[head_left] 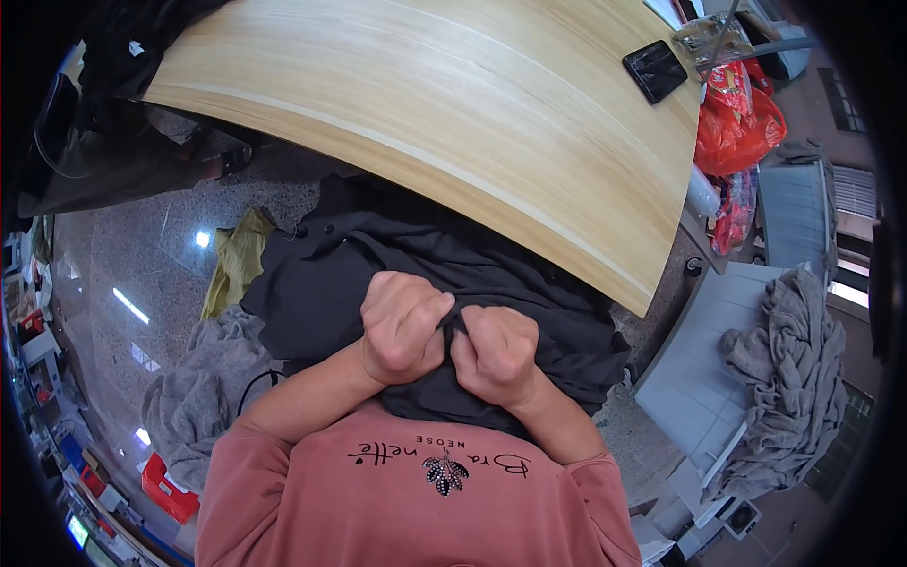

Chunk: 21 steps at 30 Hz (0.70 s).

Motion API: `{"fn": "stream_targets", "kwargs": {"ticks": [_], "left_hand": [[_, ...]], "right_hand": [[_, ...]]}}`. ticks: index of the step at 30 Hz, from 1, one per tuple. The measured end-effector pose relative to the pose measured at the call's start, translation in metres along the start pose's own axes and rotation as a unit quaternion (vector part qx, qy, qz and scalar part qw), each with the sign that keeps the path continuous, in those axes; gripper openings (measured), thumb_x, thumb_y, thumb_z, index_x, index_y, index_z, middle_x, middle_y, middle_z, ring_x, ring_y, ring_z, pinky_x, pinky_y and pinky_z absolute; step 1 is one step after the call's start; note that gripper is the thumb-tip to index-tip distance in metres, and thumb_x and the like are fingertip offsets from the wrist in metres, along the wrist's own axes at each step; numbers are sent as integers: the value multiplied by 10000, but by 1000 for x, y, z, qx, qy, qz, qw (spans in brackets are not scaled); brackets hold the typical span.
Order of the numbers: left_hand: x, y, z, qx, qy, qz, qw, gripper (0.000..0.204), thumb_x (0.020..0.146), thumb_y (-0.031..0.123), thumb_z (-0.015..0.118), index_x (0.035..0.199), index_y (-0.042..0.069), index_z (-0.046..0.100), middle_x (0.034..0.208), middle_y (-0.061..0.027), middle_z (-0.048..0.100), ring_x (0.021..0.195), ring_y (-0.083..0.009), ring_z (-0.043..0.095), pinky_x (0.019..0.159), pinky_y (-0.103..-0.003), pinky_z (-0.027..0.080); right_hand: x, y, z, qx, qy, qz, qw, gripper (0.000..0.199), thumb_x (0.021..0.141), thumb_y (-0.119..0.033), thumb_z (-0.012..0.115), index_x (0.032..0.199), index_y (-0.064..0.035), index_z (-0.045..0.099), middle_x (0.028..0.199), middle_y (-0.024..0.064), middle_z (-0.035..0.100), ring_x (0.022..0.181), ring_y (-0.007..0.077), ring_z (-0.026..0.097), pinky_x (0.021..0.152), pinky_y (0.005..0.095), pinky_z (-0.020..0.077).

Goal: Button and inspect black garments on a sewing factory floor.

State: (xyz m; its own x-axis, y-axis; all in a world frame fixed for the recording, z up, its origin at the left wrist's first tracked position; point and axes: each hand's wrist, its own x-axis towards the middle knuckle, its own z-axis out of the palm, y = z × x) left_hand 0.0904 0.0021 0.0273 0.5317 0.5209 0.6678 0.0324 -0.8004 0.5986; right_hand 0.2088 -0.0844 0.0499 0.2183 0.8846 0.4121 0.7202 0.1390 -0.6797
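A dark charcoal garment with buttons lies spread over my lap, reaching under the table's edge. Both my fists are on it, close together in front of my chest. My left hand is closed on a pinch of the dark cloth, knuckles up. Beside it, my right hand grips the cloth too, with a small fold showing between the two thumbs. The fingertips of both hands are hidden, so the exact part of the garment held cannot be made out.
A wood-topped table stands ahead, with a black phone on it. Red plastic bags hang past its right side. Grey cloth lies heaped on a pale surface at right. Grey and olive cloth lie at left. Another person's leg shows at far left.
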Motion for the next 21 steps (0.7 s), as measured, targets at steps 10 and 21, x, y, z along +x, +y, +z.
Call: {"fn": "stream_targets", "kwargs": {"ticks": [10,21], "left_hand": [[-4,11,-14,-69,-23,70,995,348,662,-84,611,991,2,534,843,-147,640,711,-279,637,573,-336,444],[-7,11,-20,-77,-34,52,995,315,614,-88,610,905,17,555,843,-147,639,714,-262,635,587,-327,443]], "right_hand": [[-8,2,-7,-33,48,-112,992,226,629,-25,626,834,49,570,572,69,456,443,197,455,425,309,361],[-2,4,-6,29,47,-155,986,317,580,12,619,894,22,570,748,106,564,531,203,527,456,277,403]]}}
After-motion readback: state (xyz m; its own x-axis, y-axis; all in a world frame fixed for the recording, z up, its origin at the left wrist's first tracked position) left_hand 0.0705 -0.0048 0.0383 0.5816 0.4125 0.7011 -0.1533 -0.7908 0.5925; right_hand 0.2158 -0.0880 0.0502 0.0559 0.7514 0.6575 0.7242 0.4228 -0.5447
